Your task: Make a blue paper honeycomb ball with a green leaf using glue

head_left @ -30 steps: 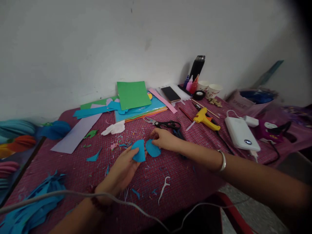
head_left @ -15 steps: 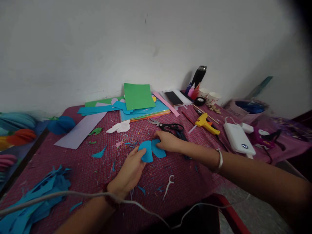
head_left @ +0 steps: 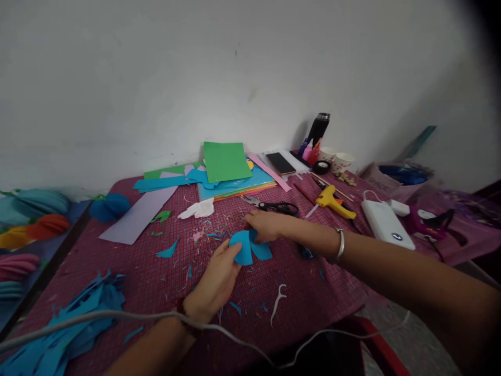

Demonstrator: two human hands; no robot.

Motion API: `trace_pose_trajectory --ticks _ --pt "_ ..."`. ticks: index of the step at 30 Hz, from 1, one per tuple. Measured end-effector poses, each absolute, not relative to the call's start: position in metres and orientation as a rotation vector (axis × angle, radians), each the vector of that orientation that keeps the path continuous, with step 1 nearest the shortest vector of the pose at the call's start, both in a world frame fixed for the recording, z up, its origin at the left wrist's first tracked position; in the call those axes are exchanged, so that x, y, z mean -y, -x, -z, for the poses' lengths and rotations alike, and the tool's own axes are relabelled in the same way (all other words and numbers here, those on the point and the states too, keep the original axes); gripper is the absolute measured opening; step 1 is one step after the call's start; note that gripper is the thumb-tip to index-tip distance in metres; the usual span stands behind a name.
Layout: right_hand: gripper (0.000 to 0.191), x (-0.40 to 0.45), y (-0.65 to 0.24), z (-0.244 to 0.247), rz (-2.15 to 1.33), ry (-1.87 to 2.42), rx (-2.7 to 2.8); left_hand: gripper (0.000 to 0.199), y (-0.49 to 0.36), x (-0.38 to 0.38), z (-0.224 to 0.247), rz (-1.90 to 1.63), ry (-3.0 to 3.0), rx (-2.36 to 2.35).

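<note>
Between my hands is a piece of blue paper (head_left: 243, 249) with rounded outer edges and a crease or gap down its middle. My left hand (head_left: 219, 271) pinches its left half, thumb on top. My right hand (head_left: 264, 227) grips the right half from above; its fingertips are partly hidden behind the paper. Just beyond the right hand lie black-handled scissors (head_left: 274, 206). Small paper scraps are scattered around, with a pointed blue scrap (head_left: 168, 250) to the left and a white Y-shaped plastic pick (head_left: 278, 303) nearer to me.
A pile of blue paper strips (head_left: 78, 324) lies front left. Coloured sheets (head_left: 225, 162) are stacked by the wall. To the right are a yellow glue gun (head_left: 332, 201), a phone (head_left: 281, 163), a black flask (head_left: 319, 128) and a white power bank (head_left: 386, 224). A white cable (head_left: 156, 315) crosses the foreground.
The whole view has shifted slightly, so everything sits a little lower and further right. Both hands keep their hold on the blue paper; the right hand's fingers have moved slightly over its right half.
</note>
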State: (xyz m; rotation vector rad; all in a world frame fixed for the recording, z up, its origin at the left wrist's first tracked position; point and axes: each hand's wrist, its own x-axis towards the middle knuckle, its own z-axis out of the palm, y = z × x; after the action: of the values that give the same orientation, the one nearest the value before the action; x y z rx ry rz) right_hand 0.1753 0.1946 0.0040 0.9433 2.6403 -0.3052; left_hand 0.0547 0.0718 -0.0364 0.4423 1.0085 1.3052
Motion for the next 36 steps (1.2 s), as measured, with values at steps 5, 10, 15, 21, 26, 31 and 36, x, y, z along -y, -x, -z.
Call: trace_pose_trajectory --ticks 5,10,15,21,26,31,36 --pt "0.037 -0.198 -0.171 -0.004 0.239 -0.816 -2.618 0.014 -0.059 -0.068 0.037 -1.314 -0.521 -1.047" --pt "0.045 -0.198 -0.173 -0.002 0.225 -0.832 -2.629 0.02 -0.035 -0.085 0.02 -1.362 -0.654 -1.172" --pt "0.044 -0.2 -0.176 -0.003 0.308 -0.833 -2.582 0.021 0.007 -0.15 0.004 -1.325 -1.02 -1.41" --pt "0.033 -0.204 -0.184 0.003 0.423 -0.772 -2.625 0.016 0.023 -0.212 0.031 -1.011 -1.352 -1.672" --pt "0.021 -0.21 -0.199 0.004 0.596 -0.718 -2.715 0.019 0.022 -0.218 0.035 -0.884 -1.549 -1.702" --pt "0.004 -0.206 -0.213 0.001 1.006 -0.762 -2.971 0.033 0.025 -0.185 0.016 -0.875 -1.629 -1.63" --pt "0.011 -0.186 -0.225 0.029 1.385 -1.034 -3.158 0.04 0.056 -0.134 -0.009 -0.906 -1.64 -1.66"
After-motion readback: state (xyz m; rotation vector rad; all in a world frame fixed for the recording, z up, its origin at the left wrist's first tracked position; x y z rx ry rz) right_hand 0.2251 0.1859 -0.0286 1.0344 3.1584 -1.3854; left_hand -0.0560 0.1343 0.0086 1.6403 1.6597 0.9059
